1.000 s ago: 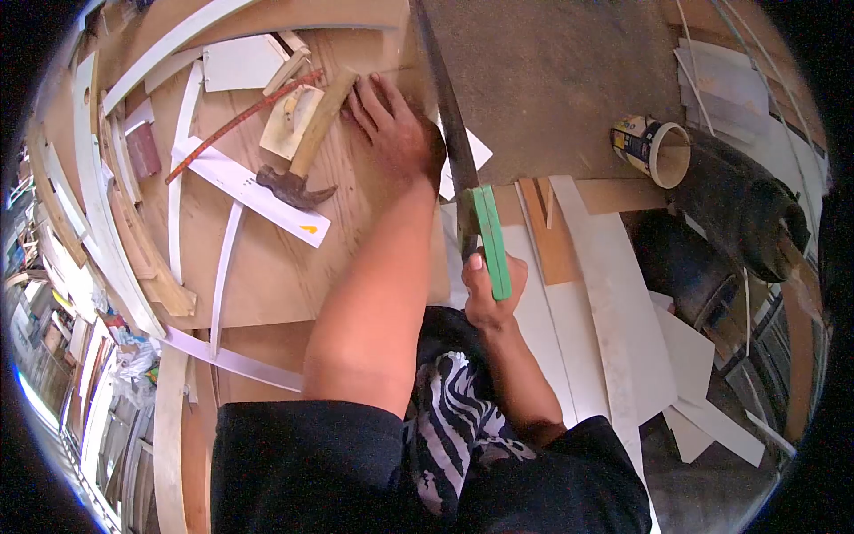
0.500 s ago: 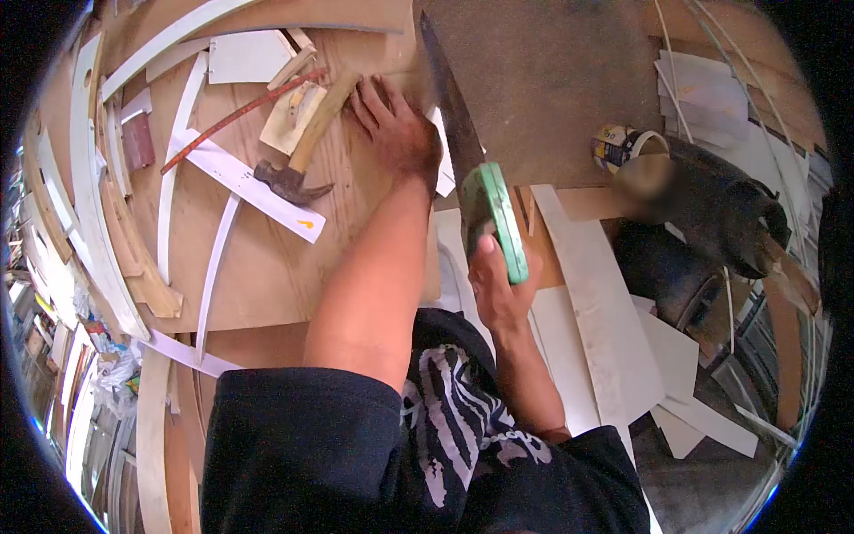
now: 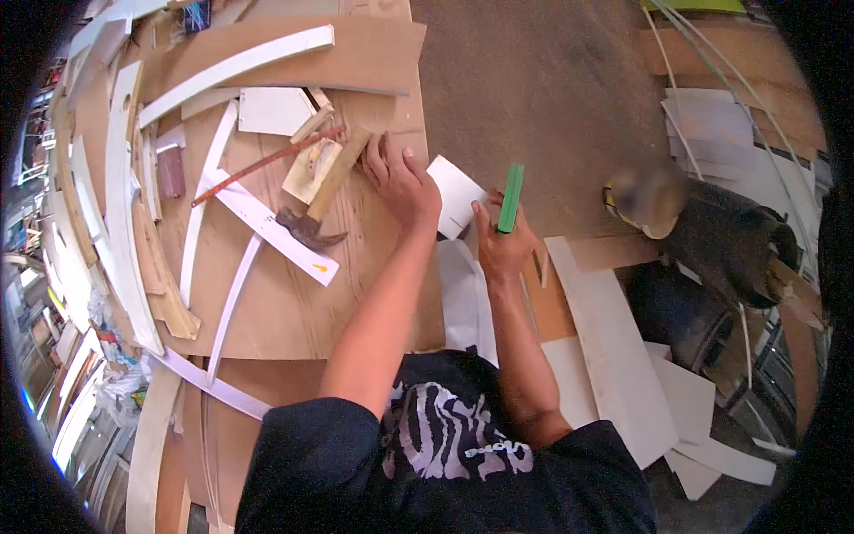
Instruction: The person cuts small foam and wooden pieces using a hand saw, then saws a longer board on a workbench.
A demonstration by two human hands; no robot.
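Note:
My left hand (image 3: 400,185) lies with spread fingers on the plywood board (image 3: 294,320) near its right edge, its fingertips by the end of the wooden handle of a claw hammer (image 3: 309,228). In my right hand (image 3: 507,242) is the green handle of a saw (image 3: 511,198); the blade cannot be seen from this angle. Between the two hands a white piece (image 3: 455,198) shows just past the board's edge. Beside the hammer are a small wooden block (image 3: 311,172), a red rod (image 3: 267,160) and a white strip (image 3: 276,233).
Curved white strips (image 3: 236,76) and wood offcuts crowd the left side. A bucket (image 3: 648,209) and a dark cylinder (image 3: 734,236) stand at the right. Long pale panels (image 3: 614,347) lie at the lower right, with white scraps (image 3: 689,400) beside them.
The saw handle has turned more upright and moved up, and the long blade seen earlier no longer shows. My left hand stays on the board. The view has shifted, with more of the board's far side visible.

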